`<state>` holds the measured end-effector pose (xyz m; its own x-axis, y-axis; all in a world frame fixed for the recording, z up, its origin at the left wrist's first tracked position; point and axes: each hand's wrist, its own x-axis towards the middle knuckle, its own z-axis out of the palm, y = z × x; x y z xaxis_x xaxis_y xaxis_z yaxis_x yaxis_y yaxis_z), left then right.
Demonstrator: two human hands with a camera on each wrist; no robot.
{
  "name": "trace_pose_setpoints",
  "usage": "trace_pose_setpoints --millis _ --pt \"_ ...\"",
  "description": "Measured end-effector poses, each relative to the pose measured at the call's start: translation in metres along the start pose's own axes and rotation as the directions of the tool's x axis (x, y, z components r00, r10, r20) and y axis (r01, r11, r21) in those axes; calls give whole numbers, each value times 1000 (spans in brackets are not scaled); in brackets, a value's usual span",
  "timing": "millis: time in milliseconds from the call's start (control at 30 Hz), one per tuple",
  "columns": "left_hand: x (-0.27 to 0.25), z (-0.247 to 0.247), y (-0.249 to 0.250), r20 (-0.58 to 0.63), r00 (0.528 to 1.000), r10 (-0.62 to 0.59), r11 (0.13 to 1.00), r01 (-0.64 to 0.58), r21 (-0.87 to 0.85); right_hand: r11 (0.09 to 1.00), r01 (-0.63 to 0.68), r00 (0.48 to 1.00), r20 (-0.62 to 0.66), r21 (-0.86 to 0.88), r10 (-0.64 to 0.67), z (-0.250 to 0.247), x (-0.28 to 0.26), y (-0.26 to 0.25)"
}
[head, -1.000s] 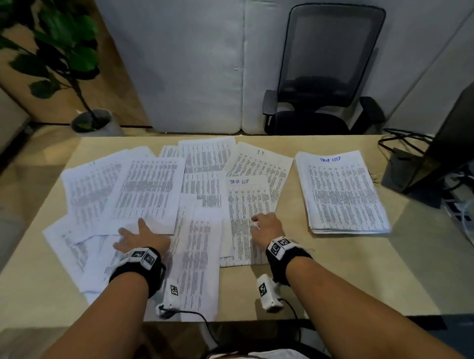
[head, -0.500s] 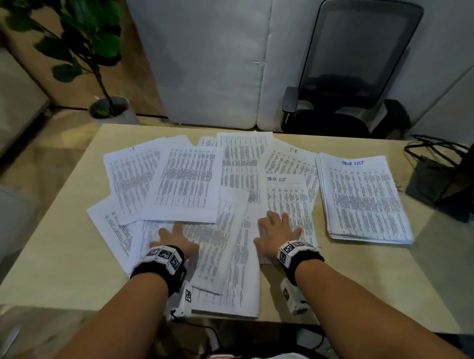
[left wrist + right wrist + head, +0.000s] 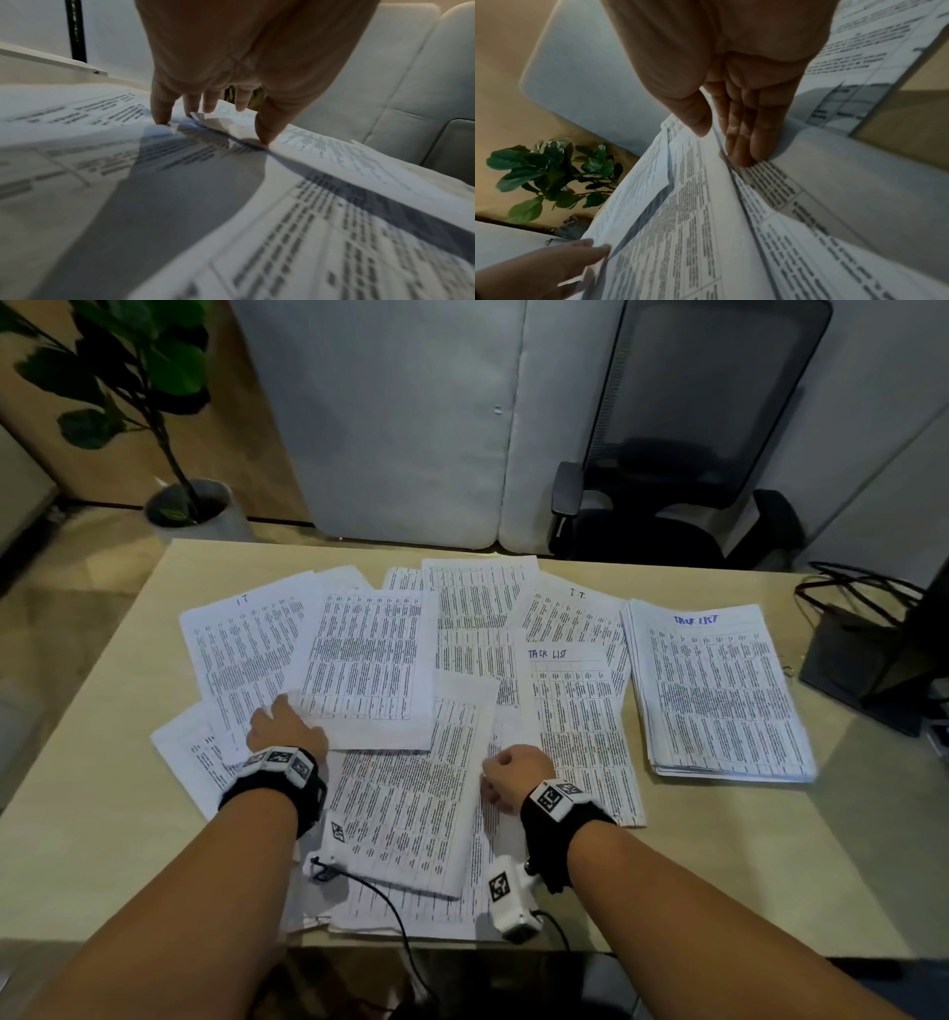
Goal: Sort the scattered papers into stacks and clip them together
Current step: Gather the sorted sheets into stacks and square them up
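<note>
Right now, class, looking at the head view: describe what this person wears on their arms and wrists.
Both forearms are bare, without sleeves. The left hand and right hand each have a black wrist strap topped with white blocks printed with black square markers. A white camera unit with the same markers hangs under each wrist, trailing a thin black cable.

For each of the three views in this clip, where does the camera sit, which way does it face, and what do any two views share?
Head: above the table, facing forward and down; both forearms, left hand, right hand.
Left wrist: under the left hand, looking along the fingers touching scattered papers.
Right wrist: under the right hand, facing left across the papers; left hand's fingertips at bottom left.
Shared: the potted plant shows in the head and right wrist views.
</note>
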<state>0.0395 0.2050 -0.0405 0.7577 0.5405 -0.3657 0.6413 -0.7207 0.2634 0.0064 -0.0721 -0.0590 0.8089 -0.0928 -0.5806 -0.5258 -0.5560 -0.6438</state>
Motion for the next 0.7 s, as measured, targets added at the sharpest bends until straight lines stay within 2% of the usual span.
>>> trace_pose_setpoints --millis 100,167,233,333,367,433,500,600,667,700 --pt "10 -9 -4 62 998 -5 998 1 59 998 -24 996 87 -50 29 8 -3 -6" --pt "13 -11 -4 70 997 8 1000 -9 20 990 12 993 117 -141 5 9 -2 -12" --pt "14 -12 -3 42 997 58 996 -55 -75 979 58 998 26 -193 -54 6 2 -16" --pt "11 -15 -4 1 996 88 982 -86 -169 991 60 980 -181 -121 -81 -10 7 -21" --pt "5 -20 -3 22 996 82 976 -75 -204 994 59 971 -228 -96 -80 -17 10 -22" --pt "-2 -23 -5 148 987 65 965 -24 -262 996 58 959 -273 -71 -75 -28 16 -22" --pt "-13 -24 -9 295 951 92 931 23 -365 998 49 963 -263 -44 -59 -32 21 -23" --pt "-27 -21 -15 443 888 123 858 129 -497 996 86 973 -216 22 -79 -25 23 -28" --pt "-27 -18 -20 463 875 142 786 185 -590 987 145 979 -154 72 -133 -15 19 -33" --pt "-23 -14 -24 424 897 126 753 191 -629 980 174 979 -125 92 -163 -10 16 -36"
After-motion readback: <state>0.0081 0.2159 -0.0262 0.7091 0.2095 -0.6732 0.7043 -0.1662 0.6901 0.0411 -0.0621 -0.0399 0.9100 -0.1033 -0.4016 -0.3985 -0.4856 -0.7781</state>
